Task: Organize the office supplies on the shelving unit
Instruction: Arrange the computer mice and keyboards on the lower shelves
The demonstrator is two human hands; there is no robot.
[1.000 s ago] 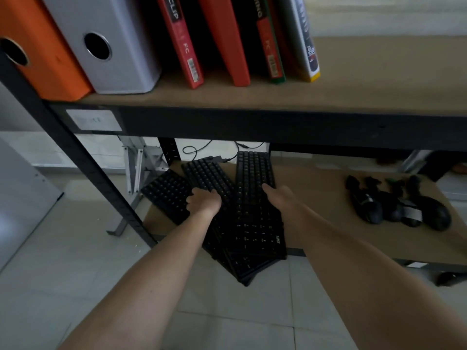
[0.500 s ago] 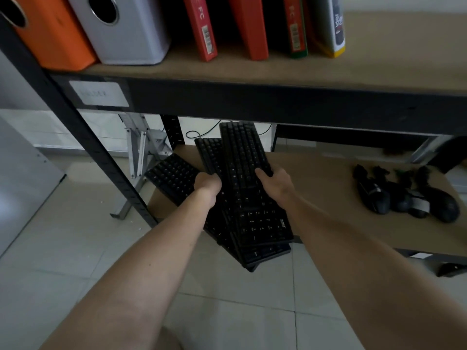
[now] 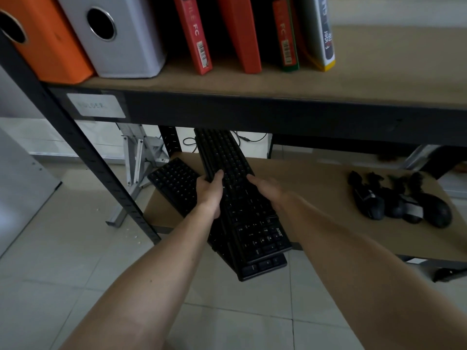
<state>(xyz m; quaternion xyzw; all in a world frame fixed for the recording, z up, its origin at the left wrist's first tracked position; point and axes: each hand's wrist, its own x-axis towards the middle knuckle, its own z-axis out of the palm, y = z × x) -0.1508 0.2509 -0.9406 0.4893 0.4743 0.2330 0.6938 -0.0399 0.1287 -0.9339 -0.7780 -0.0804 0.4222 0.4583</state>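
Two black keyboards lie stacked lengthwise on the lower shelf board (image 3: 316, 183), their near ends overhanging its front edge. My left hand (image 3: 209, 195) grips the left long edge of the top keyboard (image 3: 235, 188), thumb on the keys. My right hand (image 3: 267, 190) holds its right long edge. The keyboard underneath (image 3: 262, 267) shows only at its near end. A third black keyboard (image 3: 174, 183) lies askew to the left, partly under my left hand.
Several black computer mice (image 3: 401, 203) sit on the right of the lower shelf. The upper shelf (image 3: 379, 79) holds orange, grey and red binders (image 3: 116, 39) on its left half. A black upright post (image 3: 83, 147) stands at the left. Tiled floor lies below.
Both hands have closed on the top keyboard's sides and slid it further back. The stacked keyboards now line up more closely than a second ago.
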